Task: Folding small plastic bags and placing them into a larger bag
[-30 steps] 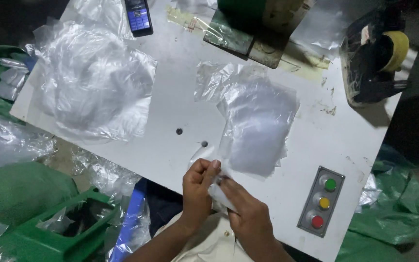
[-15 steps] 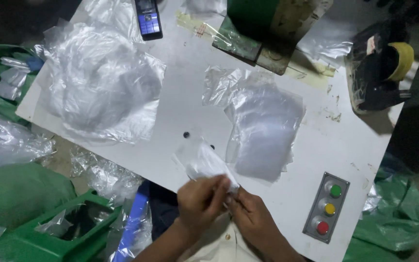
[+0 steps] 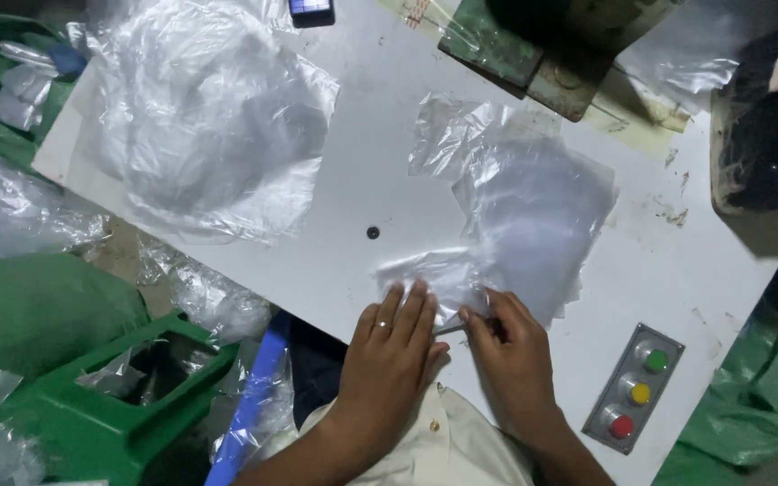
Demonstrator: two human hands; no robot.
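Head view, onlooker's note. Both hands work at the near edge of the white table [image 3: 380,171], at about 6 o'clock in the frame.

Left hand [image 3: 393,346]: flat, fingers spread and extended, palm down, pressing the near end of a small clear plastic bag [image 3: 429,274]. It grips nothing; it only pins the film to the table.

Right hand [image 3: 511,346]: fingers curled, tips pinched on the bag's near right corner. How tightly, I cannot tell.

The small bag lies flat, running from the fingertips toward 12 o'clock, its far end touching or overlapping the stack of clear bags [image 3: 533,220] at 1 o'clock from the hands.

Judgement: the step in hand looks like smoothing or flattening one bag on the table. The next move calls for steady downward pressure and an even sweep, since thin film creases and slides easily.

Elsewhere: heap of crumpled clear plastic [image 3: 209,117] at 10 o'clock; button panel [image 3: 634,393], green, yellow and red, at 4 o'clock, well apart from the right hand.
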